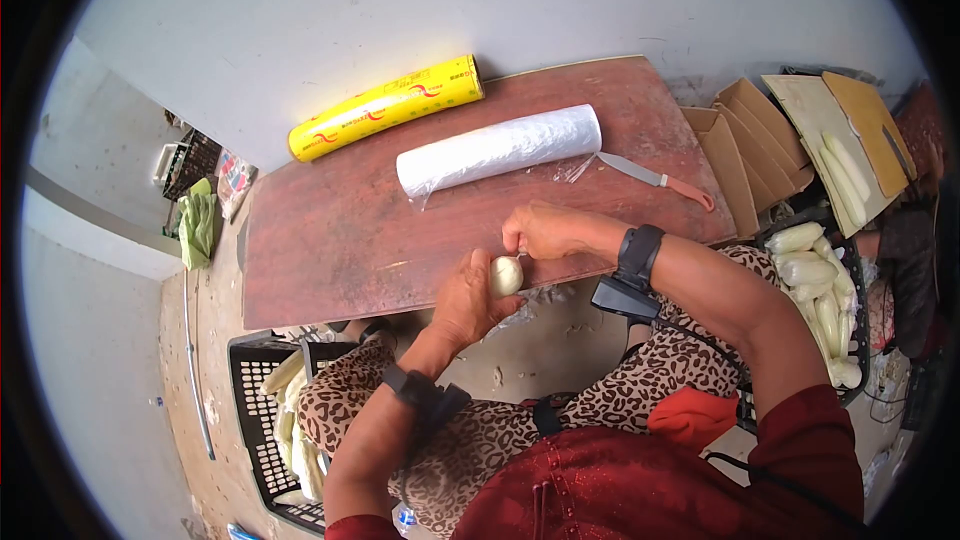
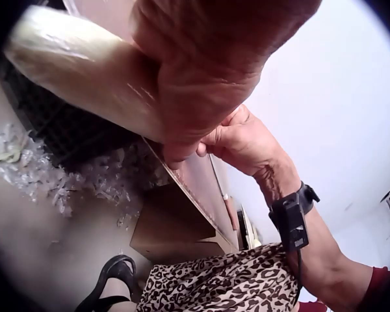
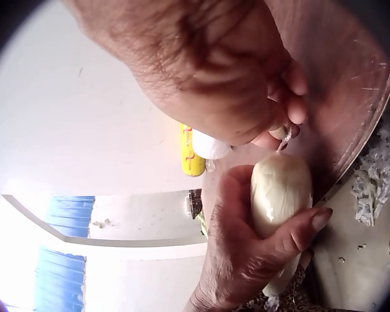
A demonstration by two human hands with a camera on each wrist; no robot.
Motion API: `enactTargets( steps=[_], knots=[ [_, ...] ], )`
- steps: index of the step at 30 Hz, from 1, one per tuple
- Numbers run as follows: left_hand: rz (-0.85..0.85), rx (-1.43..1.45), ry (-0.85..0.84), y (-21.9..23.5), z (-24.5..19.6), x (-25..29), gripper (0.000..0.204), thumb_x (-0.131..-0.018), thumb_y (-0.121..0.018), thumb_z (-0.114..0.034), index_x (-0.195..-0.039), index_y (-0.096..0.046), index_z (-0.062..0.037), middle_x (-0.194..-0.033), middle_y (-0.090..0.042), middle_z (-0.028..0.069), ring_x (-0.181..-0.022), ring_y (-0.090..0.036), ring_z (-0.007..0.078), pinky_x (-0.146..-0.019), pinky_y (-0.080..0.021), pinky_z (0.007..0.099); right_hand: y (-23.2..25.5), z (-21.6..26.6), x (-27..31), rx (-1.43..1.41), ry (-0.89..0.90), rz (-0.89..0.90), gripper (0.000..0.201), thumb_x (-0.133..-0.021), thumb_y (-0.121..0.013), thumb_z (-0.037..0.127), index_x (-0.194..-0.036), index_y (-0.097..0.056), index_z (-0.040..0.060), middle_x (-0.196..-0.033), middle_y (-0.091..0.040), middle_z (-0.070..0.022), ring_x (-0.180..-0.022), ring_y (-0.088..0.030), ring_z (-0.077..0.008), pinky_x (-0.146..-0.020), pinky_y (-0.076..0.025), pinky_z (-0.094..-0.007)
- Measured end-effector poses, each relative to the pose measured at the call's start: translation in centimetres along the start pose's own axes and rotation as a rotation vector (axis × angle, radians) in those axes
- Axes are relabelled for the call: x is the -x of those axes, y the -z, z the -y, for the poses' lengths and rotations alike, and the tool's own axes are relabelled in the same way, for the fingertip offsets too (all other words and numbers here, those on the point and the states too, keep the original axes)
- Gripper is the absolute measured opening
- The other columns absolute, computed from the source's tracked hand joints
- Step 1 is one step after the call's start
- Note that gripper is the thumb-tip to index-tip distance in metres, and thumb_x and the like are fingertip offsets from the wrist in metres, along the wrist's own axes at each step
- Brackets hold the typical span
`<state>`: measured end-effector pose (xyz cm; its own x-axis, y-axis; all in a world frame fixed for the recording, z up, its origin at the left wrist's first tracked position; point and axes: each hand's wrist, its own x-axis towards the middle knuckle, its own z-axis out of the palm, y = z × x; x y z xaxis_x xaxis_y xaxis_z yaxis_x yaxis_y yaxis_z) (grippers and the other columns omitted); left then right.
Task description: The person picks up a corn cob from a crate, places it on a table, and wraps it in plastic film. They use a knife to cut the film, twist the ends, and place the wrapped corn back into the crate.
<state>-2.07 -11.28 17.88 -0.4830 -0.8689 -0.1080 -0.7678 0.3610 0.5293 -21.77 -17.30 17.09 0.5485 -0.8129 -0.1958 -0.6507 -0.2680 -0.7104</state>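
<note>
My left hand [image 1: 462, 305] grips a long, pale vegetable [image 3: 281, 188] wrapped in cling film at the table's near edge. The thumb lies along one side of it, and its rounded end points up toward the head camera. Just beyond, my right hand [image 1: 552, 230] pinches a twisted tail of cling film [image 3: 285, 138] at that end. From the left wrist, the vegetable's shiny wrapped length [image 2: 84, 75] stretches out past the palm. A white roll of cling film [image 1: 500, 148] lies farther back on the table, its loose edge near a knife [image 1: 640, 176].
A yellow printed roll [image 1: 385, 108] lies at the back of the reddish table [image 1: 320, 240]. Black crates of pale vegetables stand on the left [image 1: 262, 440] and right [image 1: 855, 330]. Cardboard boxes [image 1: 760, 140] sit at the right. Film scraps [image 2: 71, 175] litter the floor.
</note>
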Motion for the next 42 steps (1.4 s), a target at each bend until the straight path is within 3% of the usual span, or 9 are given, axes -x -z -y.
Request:
enactTargets(
  steps=[7,13,19,22,25,28,31,37,42],
  knots=[
    [0.041,-0.035,0.218,-1.4,-1.7,2.7,0.058,-0.074,-0.078,-0.033,-0.111,-0.047,-0.0013,-0.108,-0.057,0.0237,-0.103,-0.056,0.0419,-0.083,-0.049,0.0474,-1.0,1.0,0.3,0.01,0.051,0.058,0.016,-0.075,-0.06,-0.005,-0.087,-0.066,0.0015,-0.082,-0.067,-0.0174,-0.078,-0.066,-0.0302,-0.064,-0.049,-0.0407],
    [0.1,0.016,0.334,-2.5,-2.3,4.8,0.062,-0.076,-0.075,-0.032,-0.118,-0.043,0.0012,-0.109,-0.059,0.0275,-0.098,-0.061,0.0439,-0.082,-0.05,0.0485,-1.7,2.1,1.2,0.052,0.082,0.03,0.017,-0.067,-0.064,-0.005,-0.081,-0.064,0.0038,-0.08,-0.067,-0.0176,-0.079,-0.067,-0.0372,-0.066,-0.052,-0.0439],
    [-0.006,-0.085,0.152,-3.5,-2.4,6.2,0.069,-0.082,-0.069,-0.031,-0.14,-0.037,-0.0129,-0.1,-0.059,0.0261,-0.089,-0.063,0.0424,-0.076,-0.052,0.0487,-1.6,2.7,0.9,0.118,0.068,0.055,0.013,-0.069,-0.065,-0.001,-0.082,-0.065,0.0029,-0.081,-0.068,-0.02,-0.082,-0.066,-0.0407,-0.067,-0.052,-0.047],
    [0.093,-0.218,0.128,-3.7,-2.6,6.4,0.072,-0.084,-0.067,-0.031,-0.147,-0.033,-0.0189,-0.097,-0.057,0.024,-0.086,-0.062,0.0407,-0.075,-0.052,0.048,-1.8,2.6,0.8,0.137,0.067,0.037,0.012,-0.073,-0.064,0.004,-0.085,-0.066,0.0016,-0.084,-0.068,-0.0217,-0.083,-0.066,-0.0424,-0.068,-0.052,-0.0482],
    [0.072,-0.239,0.111,-3.8,-2.4,6.4,0.071,-0.085,-0.066,-0.032,-0.147,-0.034,-0.0181,-0.096,-0.056,0.023,-0.087,-0.062,0.0395,-0.075,-0.052,0.0475,-1.4,2.9,1.1,0.195,0.072,0.041,0.013,-0.079,-0.06,0.007,-0.089,-0.066,0.0003,-0.089,-0.067,-0.0238,-0.086,-0.065,-0.0439,-0.07,-0.052,-0.0496],
    [0.08,-0.231,0.134,-3.7,-2.6,6.2,0.072,-0.086,-0.065,-0.033,-0.148,-0.032,-0.0183,-0.097,-0.056,0.024,-0.089,-0.062,0.0399,-0.075,-0.052,0.0475,-1.6,2.7,0.6,0.203,-0.004,0.0,0.008,-0.075,-0.066,0.002,-0.082,-0.063,0.0039,-0.084,-0.067,-0.0185,-0.079,-0.065,-0.0382,-0.064,-0.05,-0.0456],
    [0.086,-0.196,0.155,-3.9,-2.4,5.9,0.073,-0.086,-0.064,-0.033,-0.149,-0.031,-0.0179,-0.098,-0.057,0.0245,-0.088,-0.062,0.0402,-0.075,-0.052,0.0477,-1.1,3.1,0.8,0.261,0.006,0.048,0.015,-0.084,-0.056,0.009,-0.091,-0.066,-0.0002,-0.094,-0.066,-0.0255,-0.089,-0.065,-0.0445,-0.07,-0.052,-0.0505],
    [0.065,-0.157,0.178,-4.1,-2.4,5.5,0.079,-0.084,-0.067,-0.032,-0.15,-0.027,-0.0176,-0.098,-0.059,0.0258,-0.083,-0.063,0.0429,-0.074,-0.052,0.0486,-1.0,2.7,0.8,0.225,0.021,0.058,0.013,-0.082,-0.059,0.01,-0.089,-0.065,0.0009,-0.091,-0.067,-0.0232,-0.087,-0.065,-0.0441,-0.068,-0.052,-0.0502],
    [0.072,-0.108,0.149,-3.6,-2.0,5.3,0.079,-0.084,-0.068,-0.032,-0.15,-0.027,-0.0172,-0.098,-0.06,0.0262,-0.084,-0.063,0.0435,-0.075,-0.052,0.0485,-1.0,0.8,0.2,0.188,0.024,-0.101,0.01,-0.076,-0.068,0.008,-0.08,-0.061,0.0028,-0.079,-0.064,-0.0199,-0.075,-0.063,-0.0383,-0.062,-0.048,-0.0452]
  ],
)
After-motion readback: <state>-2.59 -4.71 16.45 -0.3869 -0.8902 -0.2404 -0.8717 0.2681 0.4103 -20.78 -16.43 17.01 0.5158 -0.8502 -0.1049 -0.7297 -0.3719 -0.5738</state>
